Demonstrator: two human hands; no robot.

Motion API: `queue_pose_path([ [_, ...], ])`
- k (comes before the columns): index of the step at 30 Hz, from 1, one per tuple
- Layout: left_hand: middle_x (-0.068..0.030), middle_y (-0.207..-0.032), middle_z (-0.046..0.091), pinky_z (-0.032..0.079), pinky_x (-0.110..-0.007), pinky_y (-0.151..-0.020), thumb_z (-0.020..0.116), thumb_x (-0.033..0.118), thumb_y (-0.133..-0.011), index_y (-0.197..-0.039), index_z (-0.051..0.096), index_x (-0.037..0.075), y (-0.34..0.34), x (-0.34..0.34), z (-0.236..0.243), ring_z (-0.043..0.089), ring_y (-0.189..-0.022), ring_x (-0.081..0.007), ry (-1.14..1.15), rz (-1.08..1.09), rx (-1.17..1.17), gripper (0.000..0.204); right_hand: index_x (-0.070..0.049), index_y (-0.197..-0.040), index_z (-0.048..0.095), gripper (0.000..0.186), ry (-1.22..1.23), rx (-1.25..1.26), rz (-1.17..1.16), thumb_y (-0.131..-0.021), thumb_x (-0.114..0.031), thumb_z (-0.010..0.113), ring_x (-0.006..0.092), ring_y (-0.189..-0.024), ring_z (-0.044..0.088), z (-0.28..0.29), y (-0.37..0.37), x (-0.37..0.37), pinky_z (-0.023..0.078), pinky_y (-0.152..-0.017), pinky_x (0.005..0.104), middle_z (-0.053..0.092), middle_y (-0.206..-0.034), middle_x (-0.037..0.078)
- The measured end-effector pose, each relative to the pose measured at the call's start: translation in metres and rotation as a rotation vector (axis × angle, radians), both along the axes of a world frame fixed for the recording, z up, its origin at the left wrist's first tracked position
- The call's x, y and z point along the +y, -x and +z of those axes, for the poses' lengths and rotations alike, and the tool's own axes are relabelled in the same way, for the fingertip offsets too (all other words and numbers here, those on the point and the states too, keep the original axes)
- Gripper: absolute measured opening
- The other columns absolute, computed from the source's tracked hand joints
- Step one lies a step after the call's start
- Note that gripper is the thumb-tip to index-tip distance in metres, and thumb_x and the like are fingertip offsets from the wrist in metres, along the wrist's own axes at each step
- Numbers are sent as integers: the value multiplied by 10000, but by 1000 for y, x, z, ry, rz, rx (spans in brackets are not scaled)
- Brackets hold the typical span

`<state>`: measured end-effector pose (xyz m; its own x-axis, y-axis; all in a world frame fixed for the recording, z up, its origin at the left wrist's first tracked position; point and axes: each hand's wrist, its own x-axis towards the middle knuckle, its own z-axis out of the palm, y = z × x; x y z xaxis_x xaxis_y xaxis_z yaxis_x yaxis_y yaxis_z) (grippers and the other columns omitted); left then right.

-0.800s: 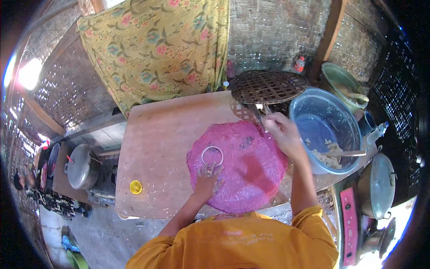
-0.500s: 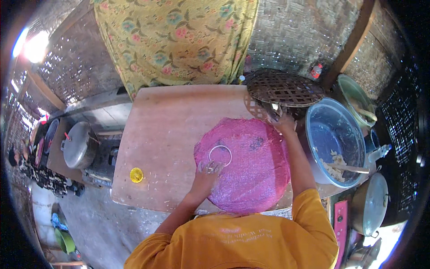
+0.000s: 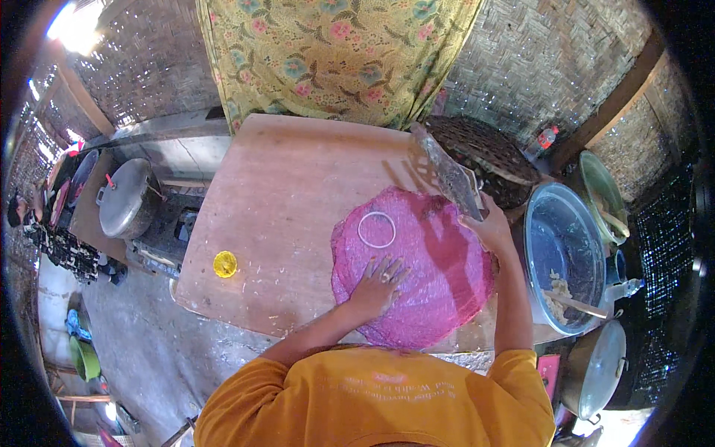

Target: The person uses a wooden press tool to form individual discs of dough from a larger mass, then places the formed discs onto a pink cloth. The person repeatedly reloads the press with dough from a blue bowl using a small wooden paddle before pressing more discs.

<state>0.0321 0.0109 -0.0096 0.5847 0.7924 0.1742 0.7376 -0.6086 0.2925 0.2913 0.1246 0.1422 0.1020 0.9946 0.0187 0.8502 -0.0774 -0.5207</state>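
A round, crinkled pink sheet (image 3: 439, 298) lies over the table's front right part. On its upper left rests a thin white ring (image 3: 377, 229). My left hand (image 3: 378, 287) presses flat on the pink sheet just below the ring, its fingers spread and dusted with white. In my right hand (image 3: 489, 227) is one end of a long, flat grey piece (image 3: 448, 175), tilted up from the sheet's far right edge; its exact kind does not show. Behind it leans a dark woven basket tray (image 3: 477, 145).
A blue tub (image 3: 566, 246) with pale dough (image 3: 557, 298) and a wooden paddle (image 3: 575, 304) stands right of the wooden table (image 3: 275, 186). A small yellow cup (image 3: 225, 264) sits at the table's left. Lidded pots (image 3: 128, 197) and a green basin (image 3: 602, 179) flank it.
My right hand has lifted the flat grey piece from beside the basket tray. My left hand has slid down off the ring and spread flat on the pink sheet. The view has shifted slightly.
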Motion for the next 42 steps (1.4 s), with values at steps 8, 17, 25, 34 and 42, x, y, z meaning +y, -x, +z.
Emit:
queue_pose_path([
  [8, -132, -1315, 508, 241, -571, -1054, 602, 248, -804, -1076, 646, 127, 37, 62, 32, 369, -1291, -365, -199, 310, -106, 301, 47, -1321, 431, 859, 142, 805, 271, -639, -322, 800, 208, -1191, 451, 56, 2, -99, 287, -1046, 334, 493, -1310, 115],
  [17, 10, -1397, 430, 173, -607, -1082, 618, 240, -803, -857, 715, 217, 67, -1, 44, 265, -1356, -337, 6, -52, -102, 114, 55, -1353, 387, 911, 140, 930, 214, -617, -278, 809, 236, -1233, 427, 53, -10, -171, 282, -1054, 354, 488, -1311, 146],
  [25, -146, -1427, 365, 287, -458, -1081, 655, 416, -812, -1341, 403, 137, 66, 21, 111, 327, -1326, -347, 430, 47, -899, 649, 63, -1223, 445, 913, 185, 946, 213, -552, -461, 774, 168, -792, 545, 11, -5, -190, 413, -646, 291, 572, -940, 94],
  [34, -177, -1143, 582, 381, -501, -1012, 304, 727, -852, -1353, 369, -7, 26, 48, 280, 573, -1071, -344, 1023, -796, -1809, 892, 89, -1228, 441, 979, 840, 1451, 694, -677, -715, 533, 220, -786, 580, 14, 21, -175, 446, -675, 326, 595, -948, 149],
  [42, -107, -757, 562, 413, -518, -934, 326, 657, -886, -880, 561, 22, 35, 129, 126, 558, -827, -328, 1305, -465, -2359, 677, 2, -1086, 527, 678, 1053, 1229, 223, -898, -635, 393, 153, -610, 614, 13, 18, -111, 484, -508, 254, 631, -784, 99],
])
